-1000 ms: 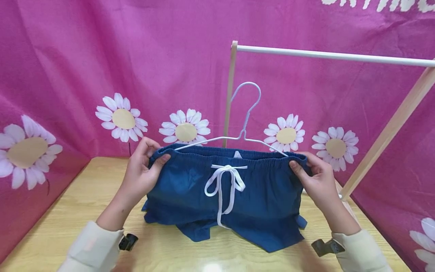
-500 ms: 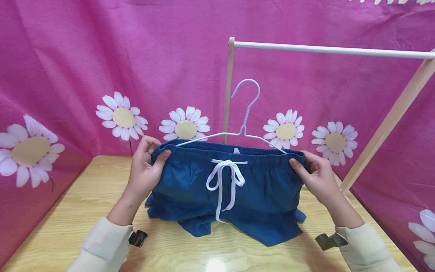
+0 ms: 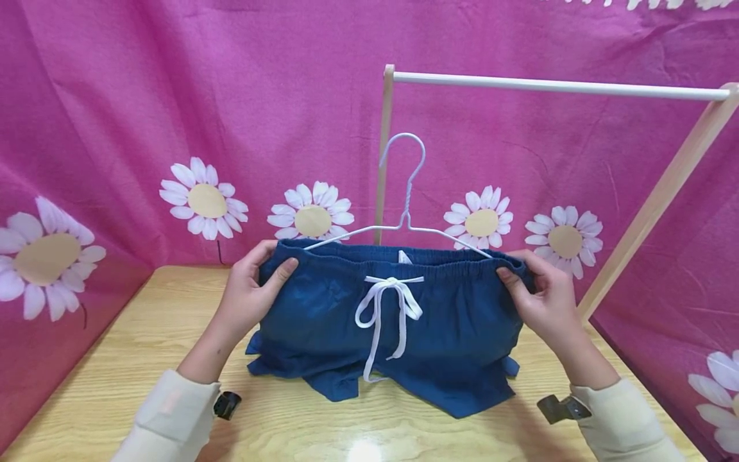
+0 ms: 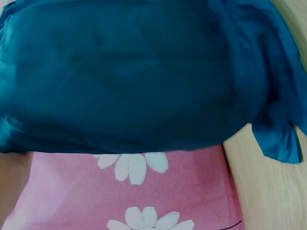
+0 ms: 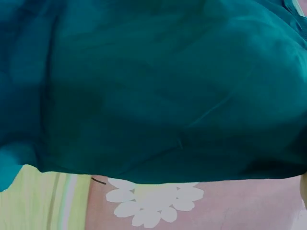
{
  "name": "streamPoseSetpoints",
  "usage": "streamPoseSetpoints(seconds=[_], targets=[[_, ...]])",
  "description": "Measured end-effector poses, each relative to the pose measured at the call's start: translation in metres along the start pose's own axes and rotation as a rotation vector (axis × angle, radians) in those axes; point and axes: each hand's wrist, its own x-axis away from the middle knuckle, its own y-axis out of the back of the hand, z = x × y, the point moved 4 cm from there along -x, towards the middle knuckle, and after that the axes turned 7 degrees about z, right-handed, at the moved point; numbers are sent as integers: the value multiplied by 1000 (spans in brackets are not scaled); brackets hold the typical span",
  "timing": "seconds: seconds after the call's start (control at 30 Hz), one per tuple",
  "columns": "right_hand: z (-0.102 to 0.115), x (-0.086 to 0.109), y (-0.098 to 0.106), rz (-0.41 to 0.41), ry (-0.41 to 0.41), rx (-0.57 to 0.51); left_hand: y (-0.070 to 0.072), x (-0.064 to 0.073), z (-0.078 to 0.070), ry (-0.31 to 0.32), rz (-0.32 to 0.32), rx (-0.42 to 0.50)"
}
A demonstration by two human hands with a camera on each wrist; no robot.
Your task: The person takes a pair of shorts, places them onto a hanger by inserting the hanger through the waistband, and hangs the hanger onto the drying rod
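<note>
Dark blue shorts (image 3: 450, 321) with a white drawstring bow (image 3: 389, 301) are held up by the waistband over the table. At the waistband's left end my left hand (image 3: 248, 282) pinches the cloth, thumb in front. My right hand (image 3: 545, 292) grips the right end the same way. Inside the waist sits a white wire hanger (image 3: 407, 212), its hook upright and its lower part hidden by the cloth. Both wrist views are mostly filled by the blue cloth of the shorts (image 4: 124, 81), with only a bit of each hand at the edge.
Behind the shorts and to the right stands a rack with wooden legs (image 3: 658, 205) and a white rail (image 3: 548, 85). The wooden table (image 3: 156, 327) meets pink cloth walls (image 3: 277, 83) printed with daisies.
The hanger's hook has swung a little to the left and stands straighter. The left hand and its waistband end have shifted slightly right. Both hands keep their hold.
</note>
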Motion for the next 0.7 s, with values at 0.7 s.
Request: streamPoseSetpoints(seconds=[0.7], targets=[[17,-17,79,-186,75,125,-3,20,29,179,198,-196]])
